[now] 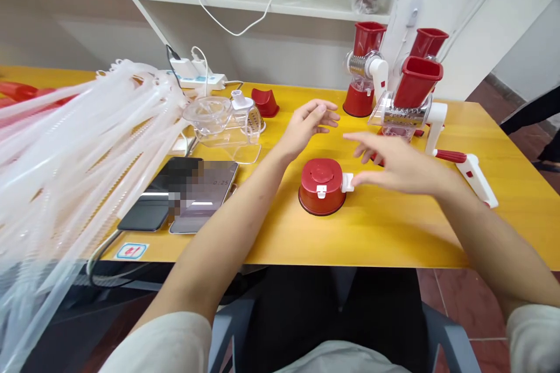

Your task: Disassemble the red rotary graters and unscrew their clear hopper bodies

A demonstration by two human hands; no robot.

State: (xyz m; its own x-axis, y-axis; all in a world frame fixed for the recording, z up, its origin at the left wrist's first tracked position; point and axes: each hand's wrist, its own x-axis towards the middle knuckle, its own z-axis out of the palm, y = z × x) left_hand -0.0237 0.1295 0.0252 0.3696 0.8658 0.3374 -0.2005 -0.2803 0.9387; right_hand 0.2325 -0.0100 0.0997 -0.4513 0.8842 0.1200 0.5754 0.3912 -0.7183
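Note:
A red grater base (322, 186) with a white side lever (347, 182) sits upright on the yellow table in front of me. Above and behind it, my left hand (311, 119) hovers with loosely curved fingers and nothing in them. My right hand (387, 163) is held to the right of the base, fingers apart and empty; its thumb is close to the lever, and I cannot tell whether they touch. Two assembled rotary graters, a farther one (365, 67) and a nearer one (405, 111), stand behind my right hand, the nearer partly hidden by it.
Clear plastic grater housing (223, 122) and a red pusher (265, 103) lie at the back left. Phones (205, 198) rest near the left front edge, beside a heap of translucent plastic strips (100, 140). A white crank handle (479, 180) lies at right. A power strip (201, 77) is behind.

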